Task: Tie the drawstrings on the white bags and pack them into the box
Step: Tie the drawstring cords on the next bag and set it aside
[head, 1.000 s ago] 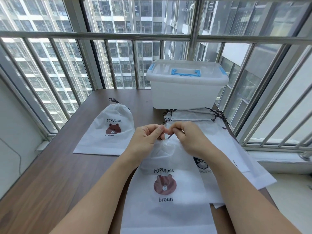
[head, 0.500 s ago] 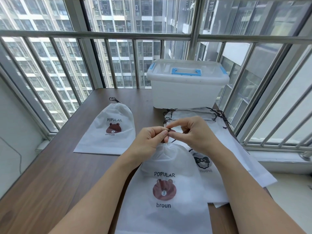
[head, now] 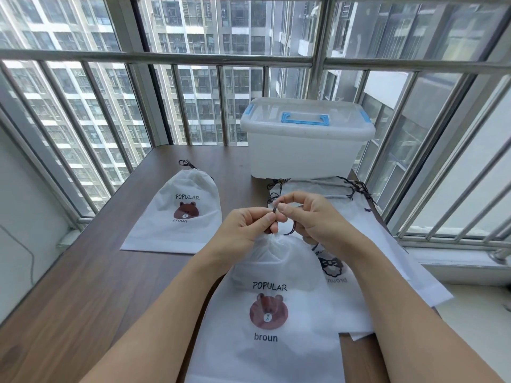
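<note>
The drawstring (head: 291, 230) at the gathered neck of the bag in front of me (head: 272, 299) now stands up higher between my fingers than it did a moment ago; my right hand (head: 312, 217) has swung up and over, carrying a strand across, so I judge the knot is being formed and is not yet pulled tight. My left hand (head: 249, 225) pinches the cord just above the bag's puckered mouth, thumb against forefinger. My right hand pinches the other strand directly beside it, fingertips nearly touching, with a dark loop hanging below them. The bag's neck sits right under both grips and its body lies flat toward me.

Right of this bag the pile of untied bags (head: 359, 236) spreads out, partly under it. Left of it lies a tied bag (head: 177, 217). Beyond it stands the box (head: 304, 153), lid on, so packing has not begun.
</note>
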A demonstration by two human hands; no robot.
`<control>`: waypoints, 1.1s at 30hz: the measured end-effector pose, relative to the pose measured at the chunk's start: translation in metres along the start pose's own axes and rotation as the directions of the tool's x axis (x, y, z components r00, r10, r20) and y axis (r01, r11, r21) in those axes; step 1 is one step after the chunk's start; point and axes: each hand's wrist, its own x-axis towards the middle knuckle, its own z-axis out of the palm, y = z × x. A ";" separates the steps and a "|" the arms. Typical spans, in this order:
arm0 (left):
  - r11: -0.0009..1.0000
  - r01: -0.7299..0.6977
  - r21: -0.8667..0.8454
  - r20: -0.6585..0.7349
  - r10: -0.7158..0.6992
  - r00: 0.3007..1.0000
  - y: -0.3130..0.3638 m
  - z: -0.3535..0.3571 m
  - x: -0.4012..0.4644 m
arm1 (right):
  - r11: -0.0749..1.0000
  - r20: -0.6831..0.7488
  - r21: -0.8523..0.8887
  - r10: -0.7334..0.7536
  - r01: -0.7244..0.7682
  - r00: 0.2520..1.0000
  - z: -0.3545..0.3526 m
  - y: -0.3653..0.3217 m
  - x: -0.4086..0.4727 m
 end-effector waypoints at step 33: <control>0.987 0.096 -0.127 -0.098 -0.109 0.989 0.005 0.003 -0.005 | 0.919 -0.147 0.334 0.269 -0.209 0.952 0.022 -0.005 0.004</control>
